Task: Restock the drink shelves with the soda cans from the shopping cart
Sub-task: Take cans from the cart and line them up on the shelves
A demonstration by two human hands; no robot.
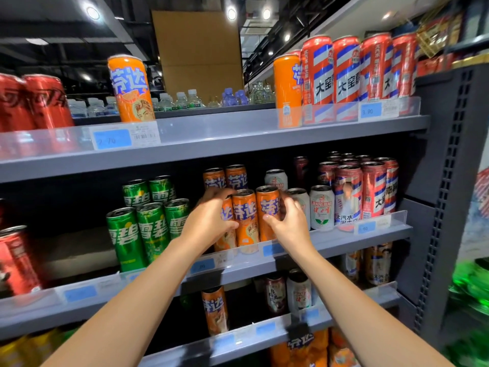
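Both hands, left and right, clasp orange cans on the middle shelf, apparently squaring the row; next, release and fetch more.

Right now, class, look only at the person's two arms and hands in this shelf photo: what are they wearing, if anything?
Nothing shows on them. The left hand and right hand are bare, without gloves, and no ring is visible. Both forearms are uncovered as far as the bottom edge of the picture: no sleeve, watch, bracelet or wristband is in view. Whatever is worn higher up lies outside the frame.

Orange cans, green cans, grey shelf.
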